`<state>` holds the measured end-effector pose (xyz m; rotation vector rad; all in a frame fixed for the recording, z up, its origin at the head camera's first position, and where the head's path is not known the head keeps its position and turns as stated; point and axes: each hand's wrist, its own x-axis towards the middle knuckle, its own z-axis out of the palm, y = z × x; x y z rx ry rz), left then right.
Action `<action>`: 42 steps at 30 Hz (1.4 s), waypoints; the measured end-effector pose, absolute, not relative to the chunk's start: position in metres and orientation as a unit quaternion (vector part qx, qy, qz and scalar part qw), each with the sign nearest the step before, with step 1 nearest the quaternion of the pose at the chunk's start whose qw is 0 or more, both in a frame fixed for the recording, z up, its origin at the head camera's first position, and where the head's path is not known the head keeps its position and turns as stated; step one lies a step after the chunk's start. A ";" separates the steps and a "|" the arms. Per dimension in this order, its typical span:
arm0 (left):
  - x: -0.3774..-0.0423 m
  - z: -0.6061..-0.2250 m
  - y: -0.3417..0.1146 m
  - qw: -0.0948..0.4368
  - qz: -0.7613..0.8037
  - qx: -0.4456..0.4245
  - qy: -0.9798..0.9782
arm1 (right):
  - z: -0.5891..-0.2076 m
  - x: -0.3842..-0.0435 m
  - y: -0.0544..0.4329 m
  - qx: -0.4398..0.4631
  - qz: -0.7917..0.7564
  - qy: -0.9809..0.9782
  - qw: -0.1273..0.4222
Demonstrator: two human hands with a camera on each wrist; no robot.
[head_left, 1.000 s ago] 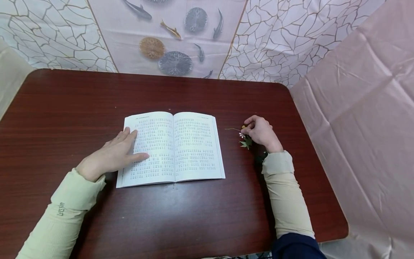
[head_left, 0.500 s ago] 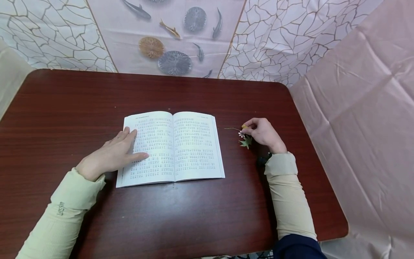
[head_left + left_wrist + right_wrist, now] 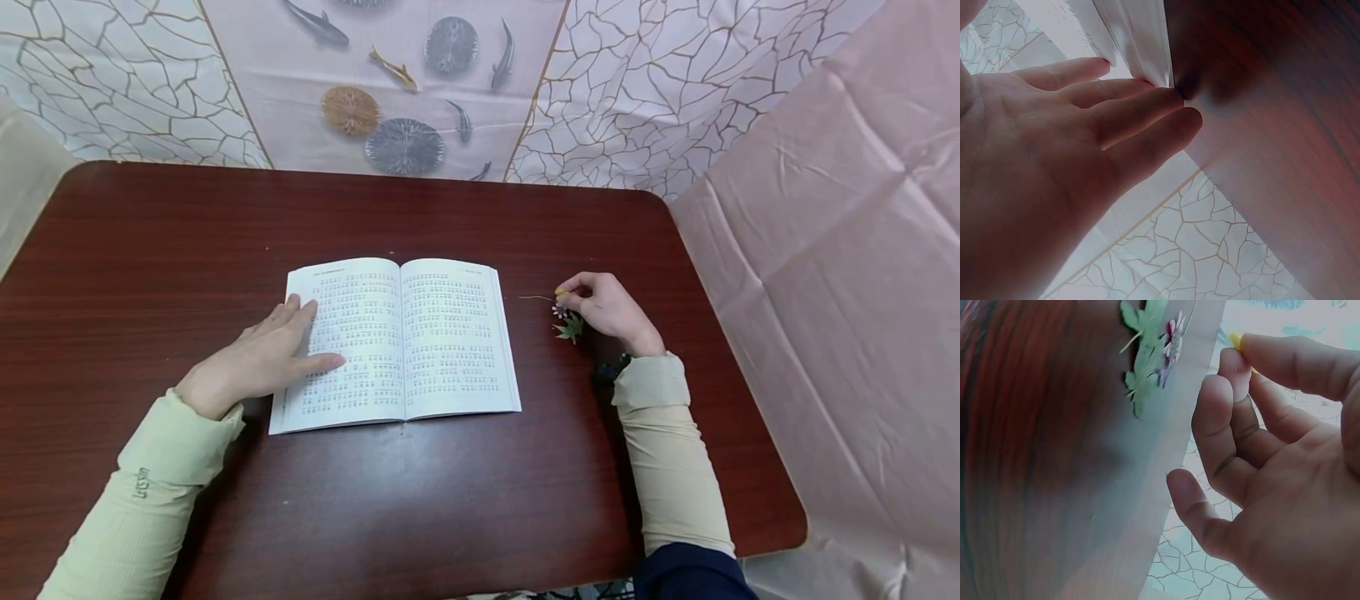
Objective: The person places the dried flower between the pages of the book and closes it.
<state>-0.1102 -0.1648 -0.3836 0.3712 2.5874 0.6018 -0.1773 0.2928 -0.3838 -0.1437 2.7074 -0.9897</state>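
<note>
1. Left hand [image 3: 251,362]: it lies flat on the left page of the open book [image 3: 397,342], fingers straight and slightly spread, thumb pointing toward the spine. The left wrist view shows the fingertips [image 3: 1172,103] at the page edge. It grips nothing.
2. The book rests open near the middle of the dark red table [image 3: 465,500], both printed pages facing up.
3. A small flower sprig [image 3: 566,321], with green leaves, a pale pink bloom and a thin stem, lies on the table just right of the book, apart from it.
4. Right hand [image 3: 611,308]: thumb and forefinger pinch a small yellow bit [image 3: 1235,339] at the top of the sprig; the other fingers are loosely curled.
5. Patterned cloth [image 3: 675,92] hangs behind the table.
</note>
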 end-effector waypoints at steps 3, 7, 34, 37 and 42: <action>-0.110 -0.384 -0.165 0.227 0.219 0.134 0.939 | -0.382 -0.176 0.290 -0.042 -0.358 0.924 0.127; -0.111 -0.384 -0.165 0.227 0.219 0.134 0.940 | -0.381 -0.175 0.288 -0.037 -0.383 0.915 0.124; -0.110 -0.383 -0.165 0.224 0.215 0.138 0.940 | -0.372 -0.166 0.260 -0.087 -0.388 0.909 0.121; -0.110 -0.384 -0.165 0.224 0.215 0.138 0.940 | -0.375 -0.166 0.258 -0.092 -0.383 0.912 0.119; -0.109 -0.384 -0.165 0.223 0.216 0.139 0.940 | -0.378 -0.166 0.254 -0.094 -0.374 0.915 0.120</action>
